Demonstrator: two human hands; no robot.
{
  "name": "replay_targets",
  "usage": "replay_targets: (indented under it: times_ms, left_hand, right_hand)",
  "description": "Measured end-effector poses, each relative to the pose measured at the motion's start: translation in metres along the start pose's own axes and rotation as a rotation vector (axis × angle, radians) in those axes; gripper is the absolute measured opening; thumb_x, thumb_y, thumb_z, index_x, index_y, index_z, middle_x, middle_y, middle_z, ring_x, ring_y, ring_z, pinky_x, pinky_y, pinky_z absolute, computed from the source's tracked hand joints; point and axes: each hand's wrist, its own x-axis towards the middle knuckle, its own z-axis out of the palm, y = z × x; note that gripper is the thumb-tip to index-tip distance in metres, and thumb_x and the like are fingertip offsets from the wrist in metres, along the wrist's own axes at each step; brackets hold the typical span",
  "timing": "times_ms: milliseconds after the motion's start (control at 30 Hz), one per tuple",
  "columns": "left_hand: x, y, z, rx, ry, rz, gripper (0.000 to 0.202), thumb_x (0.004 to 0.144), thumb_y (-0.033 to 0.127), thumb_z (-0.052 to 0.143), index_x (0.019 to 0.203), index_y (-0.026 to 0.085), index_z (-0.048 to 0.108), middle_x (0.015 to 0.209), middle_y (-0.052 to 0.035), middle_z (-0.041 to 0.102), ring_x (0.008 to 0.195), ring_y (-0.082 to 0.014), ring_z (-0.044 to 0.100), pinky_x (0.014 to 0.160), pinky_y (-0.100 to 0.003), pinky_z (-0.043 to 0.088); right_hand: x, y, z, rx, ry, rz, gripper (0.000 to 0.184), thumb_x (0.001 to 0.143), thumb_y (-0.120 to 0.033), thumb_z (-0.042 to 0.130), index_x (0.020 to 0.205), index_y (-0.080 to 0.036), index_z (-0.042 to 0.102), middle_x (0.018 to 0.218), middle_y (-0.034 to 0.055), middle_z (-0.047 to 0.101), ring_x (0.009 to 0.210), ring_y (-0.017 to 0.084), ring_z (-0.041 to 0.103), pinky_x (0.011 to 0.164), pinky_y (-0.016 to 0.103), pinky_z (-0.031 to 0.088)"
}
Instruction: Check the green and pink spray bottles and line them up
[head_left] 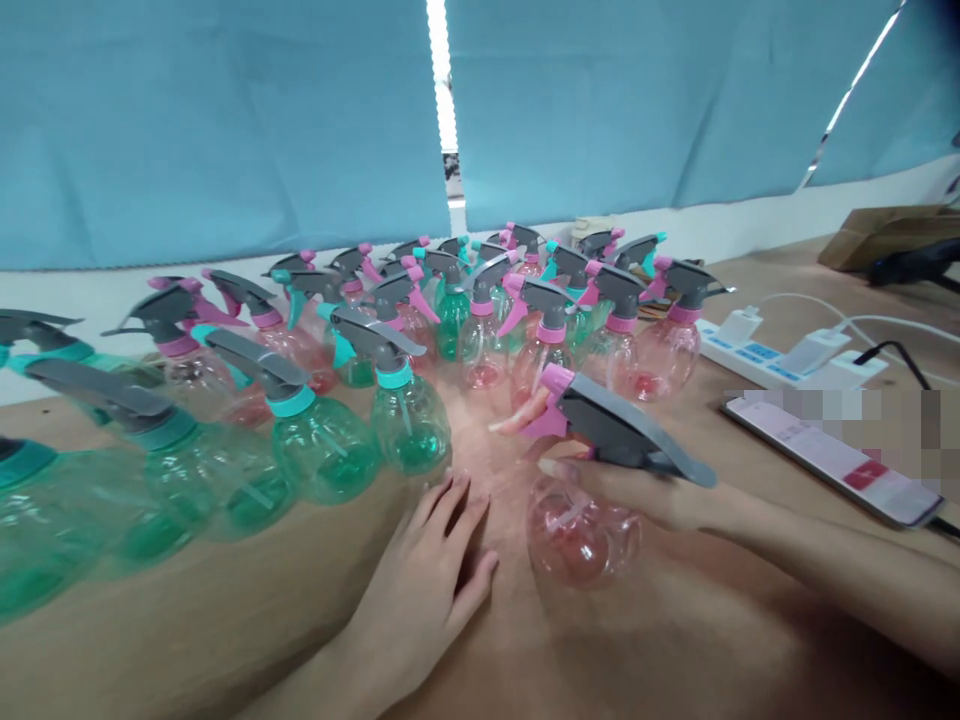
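My right hand (637,490) grips a pink spray bottle (581,530) by its neck, under the grey and pink trigger head (615,425). The index finger reaches forward along the pink trigger. The bottle stands on the wooden table (225,620) in front of me. My left hand (427,590) lies flat on the table just left of the bottle, fingers stretched out and holding nothing. Its fingertips point toward a green spray bottle (409,415) close ahead.
Several pink and green spray bottles (487,300) crowd the table's back and left side. At right lie a phone (832,455) and a white power strip (780,355) with plugs and cables. A cardboard box (885,235) sits far right. Blue curtains hang behind.
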Motion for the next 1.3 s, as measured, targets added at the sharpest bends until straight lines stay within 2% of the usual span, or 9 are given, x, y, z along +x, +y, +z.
replay_targets:
  times_ms: [267, 567, 633, 733, 867, 1000, 1100, 1200, 1300]
  left_hand:
    - [0.0, -0.004, 0.004, -0.008, 0.038, 0.001, 0.044, 0.096, 0.036, 0.045, 0.135, 0.017, 0.048, 0.14, -0.0117, 0.049, 0.13, -0.0309, 0.042, 0.102, -0.048, 0.04]
    - [0.002, -0.006, 0.008, 0.007, 0.063, 0.018, 0.045, 0.096, 0.039, 0.044, 0.135, 0.017, 0.048, 0.139, -0.0119, 0.05, 0.129, -0.0302, 0.043, 0.101, -0.047, 0.042]
    - [0.001, -0.006, 0.007, 0.008, 0.06, 0.018, 0.045, 0.097, 0.04, 0.043, 0.135, 0.017, 0.047, 0.139, -0.0114, 0.05, 0.129, -0.03, 0.043, 0.101, -0.047, 0.042]
    - [0.001, -0.005, 0.007, 0.003, 0.058, 0.022, 0.045, 0.097, 0.04, 0.042, 0.135, 0.017, 0.047, 0.14, -0.0117, 0.049, 0.129, -0.0304, 0.042, 0.1, -0.048, 0.042]
    - [0.003, -0.004, 0.005, -0.009, 0.041, 0.012, 0.044, 0.097, 0.038, 0.043, 0.134, 0.015, 0.049, 0.139, -0.0133, 0.049, 0.13, -0.0311, 0.041, 0.101, -0.05, 0.041]
    - [0.005, -0.004, 0.003, -0.021, 0.029, 0.01, 0.043, 0.097, 0.037, 0.043, 0.132, 0.014, 0.05, 0.139, -0.014, 0.049, 0.13, -0.031, 0.041, 0.102, -0.049, 0.039]
    - [0.005, -0.005, 0.005, -0.029, 0.046, 0.003, 0.044, 0.097, 0.038, 0.041, 0.133, 0.015, 0.049, 0.14, -0.013, 0.048, 0.13, -0.0301, 0.041, 0.103, -0.049, 0.038]
    - [0.004, -0.006, 0.007, -0.024, 0.055, 0.004, 0.045, 0.097, 0.041, 0.041, 0.134, 0.016, 0.049, 0.14, -0.0124, 0.048, 0.13, -0.0304, 0.041, 0.103, -0.049, 0.038]
    - [0.004, -0.007, 0.008, -0.012, 0.069, 0.009, 0.045, 0.097, 0.042, 0.041, 0.132, 0.016, 0.051, 0.139, -0.0128, 0.049, 0.13, -0.0306, 0.041, 0.103, -0.049, 0.038]
  right_hand:
    - [0.001, -0.013, -0.003, -0.189, 0.076, -0.038, 0.026, 0.08, -0.024, 0.065, 0.066, -0.023, 0.042, 0.055, -0.0073, 0.036, 0.045, 0.007, 0.035, 0.04, 0.021, 0.033]
    - [0.001, -0.01, -0.009, -0.328, -0.01, 0.007, 0.025, 0.085, -0.028, 0.058, 0.064, -0.023, 0.045, 0.052, -0.0085, 0.03, 0.043, 0.008, 0.032, 0.043, 0.022, 0.036]
    - [0.001, -0.007, -0.007, -0.271, -0.013, -0.006, 0.018, 0.086, -0.028, 0.056, 0.069, -0.023, 0.051, 0.053, -0.0075, 0.037, 0.047, 0.009, 0.04, 0.051, 0.025, 0.045]
    - [0.001, 0.0, -0.002, -0.17, 0.075, -0.081, 0.004, 0.084, -0.027, 0.059, 0.085, -0.024, 0.059, 0.075, -0.0015, 0.057, 0.068, 0.015, 0.057, 0.069, 0.033, 0.052]
    - [0.0, 0.006, 0.002, -0.117, 0.14, -0.044, 0.022, 0.081, -0.033, 0.064, 0.103, -0.027, 0.062, 0.072, -0.0021, 0.057, 0.061, 0.015, 0.055, 0.056, 0.029, 0.051]
    - [-0.001, 0.005, 0.002, -0.19, 0.188, -0.054, 0.039, 0.073, -0.051, 0.068, 0.103, -0.026, 0.065, 0.065, -0.0026, 0.056, 0.056, 0.015, 0.05, 0.049, 0.028, 0.044]
    - [-0.005, 0.005, 0.0, -0.243, 0.208, -0.072, 0.038, 0.073, -0.052, 0.068, 0.099, -0.024, 0.065, 0.062, -0.0049, 0.049, 0.052, 0.011, 0.041, 0.046, 0.025, 0.04]
    - [-0.015, 0.009, -0.003, -0.295, 0.207, -0.148, 0.037, 0.07, -0.042, 0.075, 0.099, -0.023, 0.062, 0.069, -0.0058, 0.048, 0.057, 0.01, 0.041, 0.053, 0.024, 0.044]
    - [-0.03, 0.011, -0.008, -0.342, 0.208, -0.136, 0.058, 0.062, -0.038, 0.082, 0.111, -0.023, 0.054, 0.089, -0.0014, 0.059, 0.078, 0.015, 0.056, 0.071, 0.029, 0.05]
